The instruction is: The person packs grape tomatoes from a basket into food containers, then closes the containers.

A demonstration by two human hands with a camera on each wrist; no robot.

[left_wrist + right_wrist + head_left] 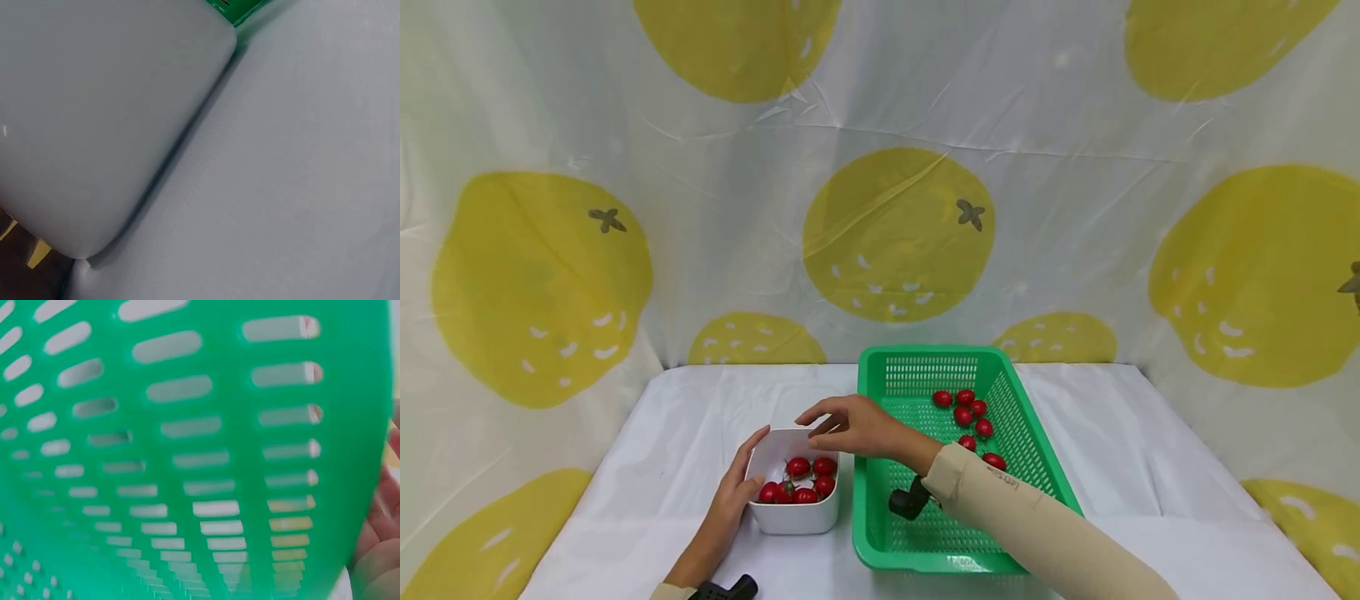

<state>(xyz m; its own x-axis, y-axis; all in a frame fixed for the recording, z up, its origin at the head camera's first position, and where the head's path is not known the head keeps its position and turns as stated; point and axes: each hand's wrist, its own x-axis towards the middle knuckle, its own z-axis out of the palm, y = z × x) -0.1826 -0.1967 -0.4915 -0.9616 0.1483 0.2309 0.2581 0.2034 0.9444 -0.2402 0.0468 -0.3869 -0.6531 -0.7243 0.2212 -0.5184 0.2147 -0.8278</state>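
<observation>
A white square container (pixel 797 518) stands on the cloth, with several cherry tomatoes (pixel 798 467) inside. Along its left wall my left hand (pixel 730 492) holds it, the thumb at the rim and the fingers reaching toward the far corner. In the left wrist view the container's smooth side (pixel 112 112) fills the upper left. My right hand (pixel 857 427) hovers over the container's far right edge, its fingers loosely bent with nothing seen between them. Its forearm crosses a green basket (pixel 1045 454), where several more cherry tomatoes (pixel 963 416) lie toward the far right.
The basket's slotted wall (pixel 237 444) fills most of the right wrist view. White cloth (pixel 1120 467) covers the table, and a curtain (pixel 730 233) printed with yellow fruit hangs behind and at both sides. The basket stands close to the container's right.
</observation>
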